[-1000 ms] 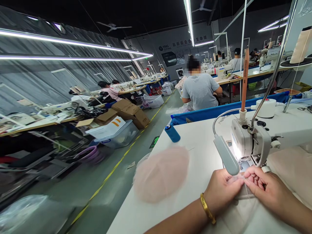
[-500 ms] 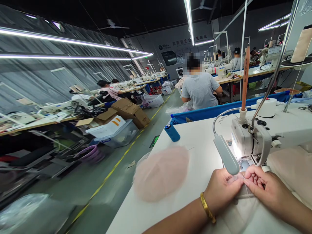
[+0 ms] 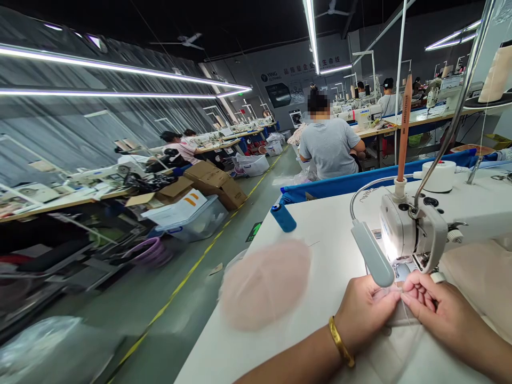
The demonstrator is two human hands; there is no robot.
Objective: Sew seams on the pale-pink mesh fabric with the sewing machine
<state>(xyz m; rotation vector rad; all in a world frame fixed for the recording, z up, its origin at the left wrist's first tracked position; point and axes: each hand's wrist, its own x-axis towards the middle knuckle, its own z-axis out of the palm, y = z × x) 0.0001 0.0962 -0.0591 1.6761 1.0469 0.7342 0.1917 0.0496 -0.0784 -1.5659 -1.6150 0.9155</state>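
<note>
Just in front of the sewing machine head (image 3: pixel 400 224), my left hand (image 3: pixel 366 309) and my right hand (image 3: pixel 434 306) meet with their fingertips almost touching. Both are closed in a pinch on thin, pale sheer fabric (image 3: pixel 400 341), which hangs down below them over the table edge. A narrow strip or thread runs down from between the fingertips; its exact form is hard to make out. The grey lamp (image 3: pixel 374 256) hangs over my left fingers and hides part of them. More beige fabric (image 3: pixel 476 282) lies right of the needle area.
On the white table (image 3: pixel 320 282) lie a pinkish sheer fabric piece (image 3: pixel 266 285) and a blue thread spool (image 3: pixel 283 217). A pencil (image 3: pixel 404 128) stands upright on the machine head. A co-worker in a grey shirt (image 3: pixel 330 146) sits beyond the blue cloth trough (image 3: pixel 344 181).
My hands stay almost still, pinching the fabric in the same spot. The co-worker ahead has shifted their head slightly.
</note>
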